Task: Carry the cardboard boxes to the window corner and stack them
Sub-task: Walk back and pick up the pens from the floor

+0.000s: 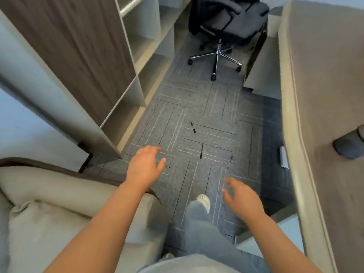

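- The cardboard boxes lie outside this view, so neither their look nor their place can be told.
- The left hand (144,168) hangs palm down over the carpet floor (226,107). Its fingers (157,149) are loosely spread and have hold of nothing.
- The right hand (243,200) is lower and nearer the body, also above the carpet. Its fingers (229,182) are parted and slightly bent, and it carries nothing.
- Three dark pens lie apart on the grey carpet tiles: one (193,127) farthest out, a second (201,151) nearer, and a third (230,162) just beyond the right hand.
- A small pale rolled item (283,157) lies on the carpet beside the tall beige upholstered panel (325,95) on the right.
- An open shelf unit (141,56) with a wood-grain side (78,46) stands on the left.
- A black office chair (226,22) on a chrome star base stands at the far end of the aisle.
- A beige cushioned seat (59,203) fills the lower left, under the left forearm.
- A leg in blue jeans (199,223) shows between the arms, ending in a white shoe (203,200) on the carpet.
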`<state>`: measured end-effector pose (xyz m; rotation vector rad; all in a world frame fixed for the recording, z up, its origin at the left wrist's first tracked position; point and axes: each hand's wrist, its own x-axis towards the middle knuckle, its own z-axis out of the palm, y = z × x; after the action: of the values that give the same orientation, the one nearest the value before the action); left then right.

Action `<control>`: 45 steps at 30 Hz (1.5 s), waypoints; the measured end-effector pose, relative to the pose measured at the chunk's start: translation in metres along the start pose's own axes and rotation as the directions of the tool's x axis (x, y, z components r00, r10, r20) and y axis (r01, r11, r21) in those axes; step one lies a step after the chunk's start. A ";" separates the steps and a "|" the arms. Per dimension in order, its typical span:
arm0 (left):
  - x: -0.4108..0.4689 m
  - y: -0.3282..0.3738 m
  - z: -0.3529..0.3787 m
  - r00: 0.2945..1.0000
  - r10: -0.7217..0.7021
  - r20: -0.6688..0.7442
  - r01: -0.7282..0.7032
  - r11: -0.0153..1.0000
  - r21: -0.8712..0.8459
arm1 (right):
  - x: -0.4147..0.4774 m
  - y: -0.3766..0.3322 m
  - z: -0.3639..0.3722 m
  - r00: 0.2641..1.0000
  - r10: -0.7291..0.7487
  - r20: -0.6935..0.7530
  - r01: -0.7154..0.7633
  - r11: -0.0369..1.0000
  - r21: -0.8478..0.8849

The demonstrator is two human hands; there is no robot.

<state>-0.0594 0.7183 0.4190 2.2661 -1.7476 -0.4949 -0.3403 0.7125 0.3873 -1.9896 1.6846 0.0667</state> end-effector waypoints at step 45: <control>0.669 0.020 0.355 0.670 0.253 0.697 -0.531 0.821 0.212 | 0.581 0.138 0.064 0.801 0.577 0.160 -0.597 0.746 0.296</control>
<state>-0.0672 0.0734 0.0209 1.9283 -2.8547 -0.9825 -0.3207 0.2025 0.0711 -1.1393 2.0671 0.0577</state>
